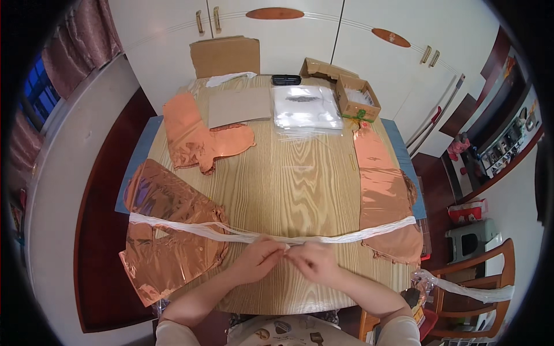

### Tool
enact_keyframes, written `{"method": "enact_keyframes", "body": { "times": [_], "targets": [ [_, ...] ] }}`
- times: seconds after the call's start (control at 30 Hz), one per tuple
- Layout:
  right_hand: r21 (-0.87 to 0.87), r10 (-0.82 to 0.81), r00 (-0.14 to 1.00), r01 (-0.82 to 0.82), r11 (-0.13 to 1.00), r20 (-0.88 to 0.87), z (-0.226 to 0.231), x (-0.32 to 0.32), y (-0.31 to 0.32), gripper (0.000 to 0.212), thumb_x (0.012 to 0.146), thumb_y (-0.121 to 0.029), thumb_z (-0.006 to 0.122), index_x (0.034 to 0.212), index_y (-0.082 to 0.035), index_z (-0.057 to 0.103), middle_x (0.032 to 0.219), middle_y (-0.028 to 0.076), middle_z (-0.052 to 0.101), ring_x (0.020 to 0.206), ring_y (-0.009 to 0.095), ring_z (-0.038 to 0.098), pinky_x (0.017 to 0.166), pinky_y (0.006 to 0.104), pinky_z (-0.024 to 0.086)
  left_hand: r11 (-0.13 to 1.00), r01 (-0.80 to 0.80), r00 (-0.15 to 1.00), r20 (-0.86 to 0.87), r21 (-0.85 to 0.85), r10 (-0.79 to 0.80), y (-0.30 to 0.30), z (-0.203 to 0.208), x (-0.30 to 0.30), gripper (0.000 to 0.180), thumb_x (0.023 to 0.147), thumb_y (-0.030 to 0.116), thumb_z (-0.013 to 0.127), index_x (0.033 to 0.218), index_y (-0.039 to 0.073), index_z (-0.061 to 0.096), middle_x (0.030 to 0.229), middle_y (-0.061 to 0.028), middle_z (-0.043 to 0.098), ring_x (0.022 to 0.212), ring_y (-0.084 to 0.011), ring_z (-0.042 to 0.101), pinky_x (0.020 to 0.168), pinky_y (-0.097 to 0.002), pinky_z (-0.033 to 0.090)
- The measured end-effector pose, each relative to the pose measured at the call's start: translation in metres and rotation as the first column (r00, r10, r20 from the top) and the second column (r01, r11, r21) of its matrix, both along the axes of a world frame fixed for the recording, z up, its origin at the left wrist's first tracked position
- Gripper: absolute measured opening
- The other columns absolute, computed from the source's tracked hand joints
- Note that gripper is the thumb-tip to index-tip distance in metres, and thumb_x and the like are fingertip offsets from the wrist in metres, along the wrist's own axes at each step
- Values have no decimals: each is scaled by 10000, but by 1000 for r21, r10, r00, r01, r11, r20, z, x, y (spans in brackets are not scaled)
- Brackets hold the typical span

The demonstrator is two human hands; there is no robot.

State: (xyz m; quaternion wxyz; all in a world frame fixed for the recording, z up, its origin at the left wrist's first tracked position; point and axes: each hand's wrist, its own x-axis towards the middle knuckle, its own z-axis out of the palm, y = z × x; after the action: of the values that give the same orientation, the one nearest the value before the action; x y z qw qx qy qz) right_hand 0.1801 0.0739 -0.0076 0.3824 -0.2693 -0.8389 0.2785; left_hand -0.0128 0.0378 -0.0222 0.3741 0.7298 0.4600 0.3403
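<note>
A long bundle of thin white strands [196, 229] lies across the table from left to right, over the flat foil pieces at both sides. At its middle my left hand [259, 260] is closed, its thumb and finger pinching a small white bit, seemingly part of the strands. My right hand [314, 262] is closed too, its fingertips meeting the left hand's at the same white bit. To the left lie flat copper-coloured foil balloons [173, 196], one further back [187, 130]. More copper foil balloons [384, 199] lie along the right edge.
Toward the back are a grey-brown board [239, 106], a stack of clear plastic bags [306, 109], a black case [286, 79] and an open cardboard box [359, 98]. A wooden chair [502, 288] with white strands over its back stands at the right.
</note>
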Motion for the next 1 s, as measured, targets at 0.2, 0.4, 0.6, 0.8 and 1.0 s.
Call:
{"method": "enact_keyframes", "body": {
  "times": [0.2, 0.4, 0.6, 0.8, 1.0],
  "targets": [
    [-31, -37, 999, 37, 999, -18, -12, -1, 4, 131, 701, -50, 641, 827, -85, 638, 634, 59, 548, 538, 209, 547, 473, 306, 416, 938, 175, 831, 556, -298, 22, -3, 10, 6, 189, 885, 60, 468, 1029, 47, 590, 918, -38, 589, 908, -127, 514, 818, -261, 392],
    [48, -39, 991, 46, 998, -132, -2, 0, 1, 144, 710, -10, 638, 847, -56, 634, 630, 56, 535, 518, 186, 532, 458, 288, 406, 989, 2, 977, 210, -146, 29, -1, 2, 6, 219, 890, 94, 484, 1080, 37, 577, 896, -24, 576, 856, -106, 523, 808, -244, 397],
    [-127, -126, 983, 109, 986, -132, -5, 4, 6, 152, 747, -5, 628, 893, -48, 627, 641, 45, 511, 505, 141, 493, 469, 242, 397, 821, 270, 774, 621, -503, 126, -3, 11, 5, 213, 881, 95, 499, 1062, 21, 583, 1028, -46, 595, 924, -116, 546, 805, -245, 412],
    [-363, -40, 950, -79, 929, -310, -19, -6, 1, 297, 757, -32, 640, 1042, -47, 561, 739, 38, 555, 579, 106, 518, 520, 219, 422, 751, 386, 530, 795, -536, 295, -2, 7, -2, 243, 884, 58, 465, 1109, 15, 547, 1068, -51, 584, 1002, -111, 527, 835, -239, 413],
    [-573, 27, 993, -87, 815, -112, -15, -6, -5, 224, 796, -66, 623, 1011, -25, 573, 771, 38, 584, 620, 81, 533, 550, 200, 427, 800, 350, 558, 794, -488, 240, -2, 8, 0, 274, 887, 34, 446, 1149, 29, 526, 1092, -53, 569, 999, -125, 531, 852, -253, 409]
  ]
}}
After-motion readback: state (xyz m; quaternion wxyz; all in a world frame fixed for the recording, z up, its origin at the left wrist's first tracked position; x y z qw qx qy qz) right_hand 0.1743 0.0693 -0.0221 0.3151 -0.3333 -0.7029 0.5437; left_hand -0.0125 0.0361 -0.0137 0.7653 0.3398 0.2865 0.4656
